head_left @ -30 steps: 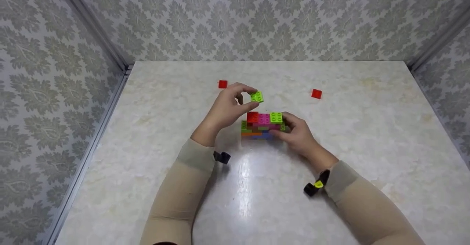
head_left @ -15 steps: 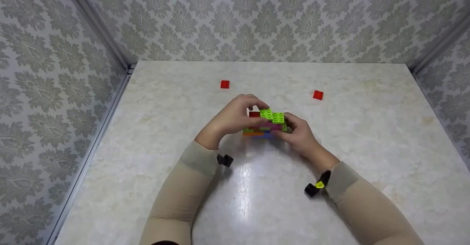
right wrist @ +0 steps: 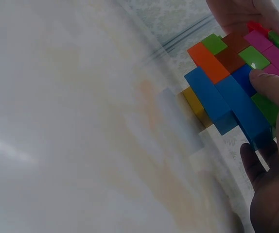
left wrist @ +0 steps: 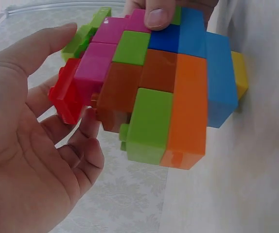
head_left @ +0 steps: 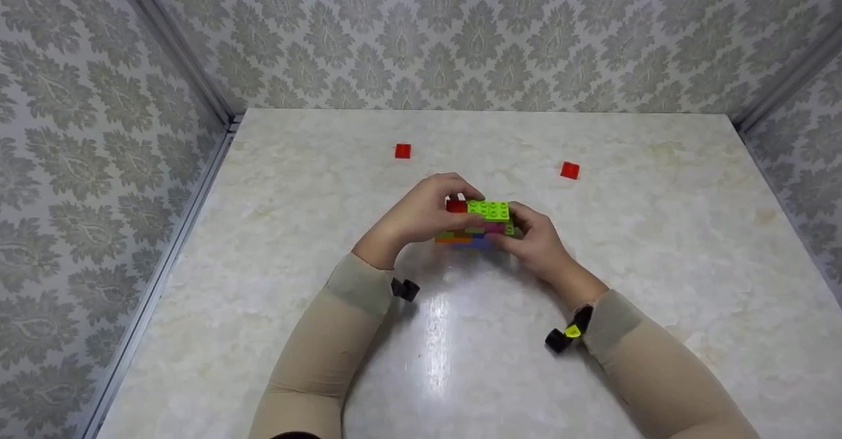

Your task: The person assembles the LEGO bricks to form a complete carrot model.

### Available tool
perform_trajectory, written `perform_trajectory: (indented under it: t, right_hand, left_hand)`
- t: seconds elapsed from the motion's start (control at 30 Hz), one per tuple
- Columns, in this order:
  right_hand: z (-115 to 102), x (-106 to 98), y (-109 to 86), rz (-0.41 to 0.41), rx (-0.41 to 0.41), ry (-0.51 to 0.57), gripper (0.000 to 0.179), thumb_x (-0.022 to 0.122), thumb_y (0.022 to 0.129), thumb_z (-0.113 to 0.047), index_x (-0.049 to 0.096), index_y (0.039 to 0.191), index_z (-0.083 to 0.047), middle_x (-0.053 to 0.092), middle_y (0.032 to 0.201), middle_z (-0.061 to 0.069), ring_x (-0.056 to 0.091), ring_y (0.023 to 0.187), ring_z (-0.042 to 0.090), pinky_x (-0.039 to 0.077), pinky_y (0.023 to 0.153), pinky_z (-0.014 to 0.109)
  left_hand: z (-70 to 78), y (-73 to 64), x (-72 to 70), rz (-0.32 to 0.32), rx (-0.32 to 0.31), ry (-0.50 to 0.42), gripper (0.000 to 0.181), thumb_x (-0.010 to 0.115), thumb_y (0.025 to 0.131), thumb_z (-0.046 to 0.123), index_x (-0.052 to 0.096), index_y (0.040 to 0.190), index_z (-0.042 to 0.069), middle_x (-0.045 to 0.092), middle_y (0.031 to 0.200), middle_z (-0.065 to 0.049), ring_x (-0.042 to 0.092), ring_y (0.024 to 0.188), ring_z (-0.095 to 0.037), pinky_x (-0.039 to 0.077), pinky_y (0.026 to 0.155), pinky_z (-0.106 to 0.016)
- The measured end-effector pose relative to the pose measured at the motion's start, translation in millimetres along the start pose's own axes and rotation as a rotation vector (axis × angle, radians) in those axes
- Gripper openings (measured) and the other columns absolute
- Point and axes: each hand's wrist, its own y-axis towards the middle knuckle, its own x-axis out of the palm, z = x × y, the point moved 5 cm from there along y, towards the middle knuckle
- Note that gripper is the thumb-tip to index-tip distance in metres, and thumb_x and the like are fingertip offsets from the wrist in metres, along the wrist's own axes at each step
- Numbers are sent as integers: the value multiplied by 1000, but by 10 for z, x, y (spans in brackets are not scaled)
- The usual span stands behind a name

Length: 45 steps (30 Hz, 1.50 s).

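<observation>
My left hand [head_left: 421, 212] pinches a flat lime-green brick [head_left: 475, 207] between thumb and fingers on top of a stack of toy building bricks [left wrist: 190, 104]. That brick sits level against a second lime-green one [head_left: 501, 210] to its right. A red brick [left wrist: 69, 92] shows at the top left of the stack, near my left palm. Orange, brown, blue and magenta bricks make up the layers, with a yellow brick [right wrist: 196, 108] at the bottom. My right hand [head_left: 538, 241] grips the stack's right side, thumb on the front and fingers behind, partly hidden.
Two flat red bricks lie on the marbled table [head_left: 316, 182]: one red brick [head_left: 402, 151] at the back left, another red brick [head_left: 569, 170] at the back right. Patterned wall panels [head_left: 434, 44] stand behind the table and at both sides.
My left hand has brought the lime-green brick down and rightward onto the stack; half a second ago it sat tilted, now it is level with its neighbour. My right hand has kept its grip.
</observation>
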Motion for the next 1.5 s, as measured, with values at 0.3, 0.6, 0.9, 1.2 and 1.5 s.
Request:
perform_trajectory:
  t: [0.3,0.6,0.9,1.2,1.5]
  right_hand:
    - [10,-3,-3,7,-5,5,43,87,100,-11,75,142,-10,79,134,0,72,126,13,55,110,23]
    - [22,5,4,5,4,-12,43,87,100,-12,75,141,-9,80,133,0,72,123,11,55,109,22]
    - [21,-3,-6,-8,17,-6,42,87,101,-14,74,141,-12,79,134,3,72,124,15,56,109,22]
    - [22,11,-12,-14,14,11,44,86,102,-13,73,144,-11,78,137,5,72,126,15,57,108,22]
    - [4,21,4,-20,42,-2,50,87,101,-14,72,149,-10,78,142,10,73,128,13,57,108,22]
  left_hand:
    - [-58,-6,46,0,-53,-72,31,87,102,36,81,125,17,76,126,-2,61,100,-18,54,89,-31]
    - [-137,19,88,5,-75,-144,21,88,100,31,80,114,18,78,122,-2,61,97,-18,52,88,-32]
    - [-171,12,110,-12,-53,-169,21,86,102,32,80,116,18,77,123,-3,61,99,-20,53,92,-33]
    - [-404,58,111,-27,57,-262,26,81,106,32,81,124,14,76,124,-10,64,100,-18,56,93,-31]
    - [-1127,-28,-307,360,-244,-387,45,63,116,40,73,137,2,67,119,-23,57,78,-24,49,67,-27]
